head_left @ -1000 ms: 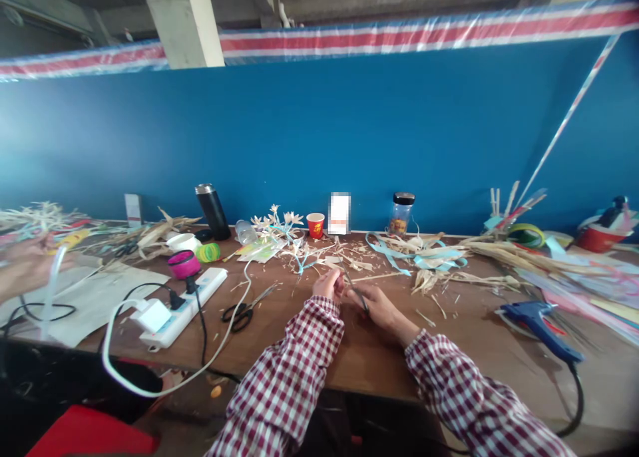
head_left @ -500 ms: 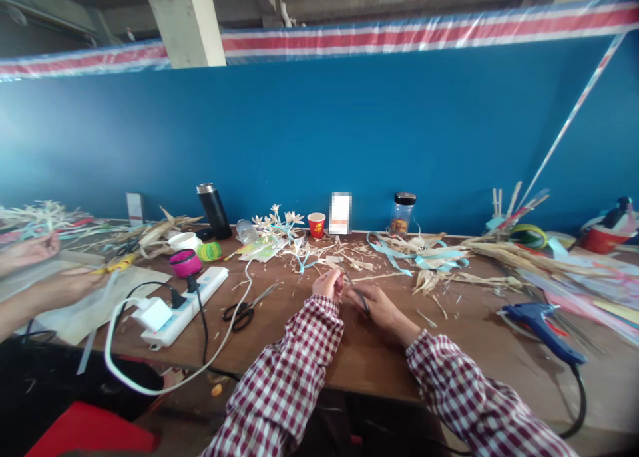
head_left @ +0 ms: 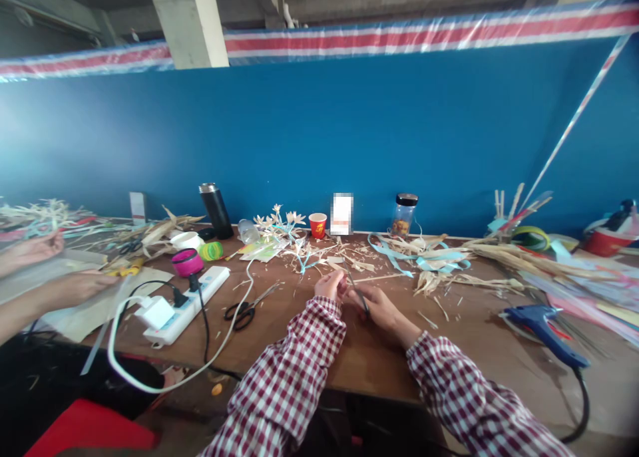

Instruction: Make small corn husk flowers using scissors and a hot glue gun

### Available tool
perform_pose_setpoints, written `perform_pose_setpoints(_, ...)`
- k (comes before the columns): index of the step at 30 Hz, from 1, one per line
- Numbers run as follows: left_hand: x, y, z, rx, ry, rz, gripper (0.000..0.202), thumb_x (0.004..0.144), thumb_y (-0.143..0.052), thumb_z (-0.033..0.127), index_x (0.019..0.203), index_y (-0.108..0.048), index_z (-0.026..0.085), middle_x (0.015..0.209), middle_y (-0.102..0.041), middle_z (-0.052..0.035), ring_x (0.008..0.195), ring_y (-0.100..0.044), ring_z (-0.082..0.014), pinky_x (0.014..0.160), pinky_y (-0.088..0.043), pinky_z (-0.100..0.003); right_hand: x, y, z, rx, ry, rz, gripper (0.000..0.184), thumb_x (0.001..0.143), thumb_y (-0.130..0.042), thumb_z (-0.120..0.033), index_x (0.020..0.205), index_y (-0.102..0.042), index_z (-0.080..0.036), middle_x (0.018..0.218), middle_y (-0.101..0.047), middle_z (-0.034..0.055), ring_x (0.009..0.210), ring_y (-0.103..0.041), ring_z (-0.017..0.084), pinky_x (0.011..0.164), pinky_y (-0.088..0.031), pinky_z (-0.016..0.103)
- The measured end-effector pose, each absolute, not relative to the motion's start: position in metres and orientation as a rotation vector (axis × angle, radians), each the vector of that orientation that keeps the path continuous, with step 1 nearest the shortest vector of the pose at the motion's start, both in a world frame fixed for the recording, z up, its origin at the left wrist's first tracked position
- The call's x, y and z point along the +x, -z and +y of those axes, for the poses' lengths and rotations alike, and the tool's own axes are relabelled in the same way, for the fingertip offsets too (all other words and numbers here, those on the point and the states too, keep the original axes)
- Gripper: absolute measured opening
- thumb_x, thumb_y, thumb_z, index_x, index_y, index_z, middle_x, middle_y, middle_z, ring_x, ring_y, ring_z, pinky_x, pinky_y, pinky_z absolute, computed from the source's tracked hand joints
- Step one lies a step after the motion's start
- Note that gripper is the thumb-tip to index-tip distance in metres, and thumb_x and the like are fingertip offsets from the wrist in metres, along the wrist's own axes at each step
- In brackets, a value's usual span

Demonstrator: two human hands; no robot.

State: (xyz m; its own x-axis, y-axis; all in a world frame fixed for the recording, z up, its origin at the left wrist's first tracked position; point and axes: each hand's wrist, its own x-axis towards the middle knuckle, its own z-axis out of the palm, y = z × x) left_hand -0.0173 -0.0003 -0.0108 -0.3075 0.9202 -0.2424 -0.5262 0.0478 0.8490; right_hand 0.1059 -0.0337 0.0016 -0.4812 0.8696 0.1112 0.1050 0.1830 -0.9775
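Observation:
My right hand (head_left: 380, 306) is closed around a dark pair of scissors (head_left: 363, 303), whose narrow blades point up and away over the table. Just to its left, my left hand (head_left: 330, 285) is closed with fingers pinched together. A small pale strip shows near its fingertips, but I cannot make out what it is. Beyond both hands lie pale dried-husk scraps (head_left: 362, 265) and thin stalks. Husk flowers on blue-wrapped stems (head_left: 279, 225) rest behind, to the left. A second pair of scissors with black handles (head_left: 243, 315) lies on the table left of my left forearm.
A white power strip (head_left: 210, 291) with cables stands at left. A blue glue gun (head_left: 546, 330) lies at right. Along the back are a red paper cup (head_left: 318, 225), a lidded jar (head_left: 405, 214) and a black flask (head_left: 216, 211). Another person's hands (head_left: 82, 287) work at far left.
My hands stay close together in almost the same pose. The view shifts very slightly. At far left, the other person's hands have moved a little.

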Motion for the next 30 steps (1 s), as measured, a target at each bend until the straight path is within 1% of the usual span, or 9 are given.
perform_pose_setpoints(3, -0.017, 0.013, 0.001, 0.478, -1.529, 1.058, 0.012, 0.073, -0.059, 0.015, 0.062, -0.061, 0.013, 0.054, -0.054, 0.0016, 0.044, -0.048, -0.0061, 0.053, -0.047, -0.021, 0.106, -0.002, -0.033, -0.946, -1.324, -1.763, 0.040, 0.073, -0.054, -0.054, 0.070, -0.055, -0.014, 0.053, -0.042, -0.0045, 0.047, -0.037, 0.007, 0.044, -0.031, 0.021)
perform_pose_setpoints(6, -0.018, 0.012, 0.000, 0.457, -1.526, 1.027, 0.012, 0.074, -0.058, 0.015, 0.062, -0.060, 0.013, 0.053, -0.053, 0.0024, 0.044, -0.047, -0.0051, 0.051, -0.046, -0.019, 0.105, -0.002, -0.032, -0.970, -1.317, -1.773, 0.043, 0.073, -0.052, -0.057, 0.070, -0.056, -0.014, 0.053, -0.042, -0.0041, 0.047, -0.036, 0.007, 0.043, -0.030, 0.021)
perform_pose_setpoints(11, -0.020, 0.008, -0.002, 0.424, -1.498, 1.021, 0.015, 0.076, -0.057, 0.013, 0.061, -0.059, 0.013, 0.050, -0.051, 0.0026, 0.042, -0.046, -0.0052, 0.047, -0.045, -0.018, 0.107, -0.005, -0.032, -0.977, -1.265, -1.827, 0.048, 0.073, -0.050, -0.059, 0.076, -0.060, -0.013, 0.061, -0.049, -0.0009, 0.052, -0.038, 0.009, 0.047, -0.031, 0.021)
perform_pose_setpoints(16, -0.025, 0.004, -0.002, 0.382, -1.457, 1.022, 0.016, 0.075, -0.059, 0.009, 0.059, -0.058, 0.014, 0.052, -0.054, 0.0017, 0.043, -0.048, -0.0047, 0.047, -0.045, -0.017, 0.108, -0.008, -0.034, -0.925, -1.269, -1.837, 0.044, 0.074, -0.051, -0.056, 0.077, -0.062, -0.013, 0.066, -0.053, 0.0009, 0.058, -0.041, 0.011, 0.050, -0.034, 0.022)
perform_pose_setpoints(22, -0.032, 0.006, -0.001, 0.363, -1.425, 1.017, 0.012, 0.073, -0.061, 0.008, 0.061, -0.059, 0.012, 0.054, -0.057, 0.0001, 0.044, -0.051, -0.0046, 0.047, -0.046, -0.016, 0.109, -0.007, -0.033, -0.943, -1.195, -1.892, 0.040, 0.076, -0.051, -0.052, 0.067, -0.057, -0.014, 0.059, -0.047, -0.0012, 0.056, -0.038, 0.010, 0.050, -0.031, 0.022)
perform_pose_setpoints(30, -0.038, 0.009, 0.001, 0.395, -1.387, 1.032, 0.011, 0.072, -0.063, 0.008, 0.062, -0.060, 0.011, 0.054, -0.058, 0.0001, 0.042, -0.050, -0.0044, 0.047, -0.046, -0.017, 0.110, -0.004, -0.032, -0.964, -1.158, -1.941, 0.037, 0.078, -0.050, -0.050, 0.066, -0.054, -0.015, 0.059, -0.044, -0.0030, 0.055, -0.036, 0.010, 0.050, -0.030, 0.022)
